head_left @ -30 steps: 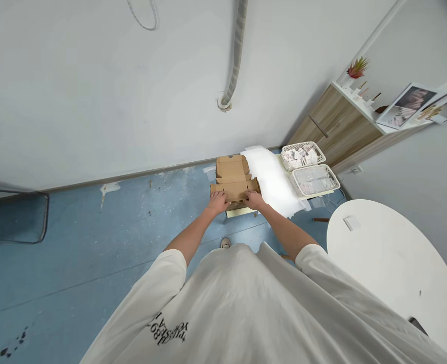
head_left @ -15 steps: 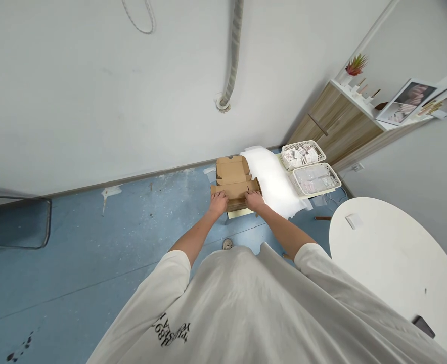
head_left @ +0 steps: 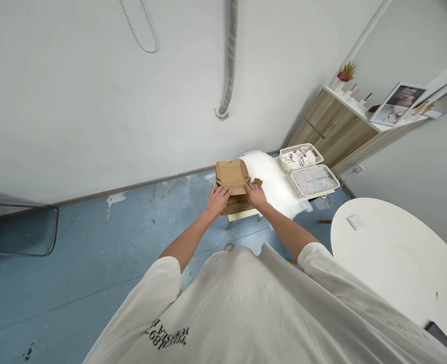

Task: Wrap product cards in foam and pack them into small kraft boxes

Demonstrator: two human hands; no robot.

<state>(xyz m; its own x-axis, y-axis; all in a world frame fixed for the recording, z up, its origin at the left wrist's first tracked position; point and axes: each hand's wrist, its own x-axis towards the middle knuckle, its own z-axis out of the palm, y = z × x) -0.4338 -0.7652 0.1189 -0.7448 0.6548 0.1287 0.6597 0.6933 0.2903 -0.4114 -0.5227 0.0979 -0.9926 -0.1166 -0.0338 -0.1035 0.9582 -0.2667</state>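
A brown cardboard box [head_left: 232,173], partly folded with its lid part spread toward the wall, lies on a stack of flat cardboard [head_left: 236,204] at the low table's left end. My left hand [head_left: 218,200] grips the left end of its near panel, fingers bent over the edge. At the panel's right end my right hand [head_left: 256,195] holds the cardboard the same way, beside a torn-looking side flap. The thumbs are mostly hidden. White foam-like sheets [head_left: 269,184] lie just right of the box.
Two white plastic baskets [head_left: 291,177] with small packets stand right of the sheets. A round white table [head_left: 390,253] bears a phone [head_left: 438,333]. A wooden cabinet [head_left: 335,129] stands at the back right. A metal-framed chair [head_left: 54,227] is at left.
The near panel has been folded over, and both hands have moved with it, keeping hold. More of the stack's front shows. The camera view has tilted slightly upward.
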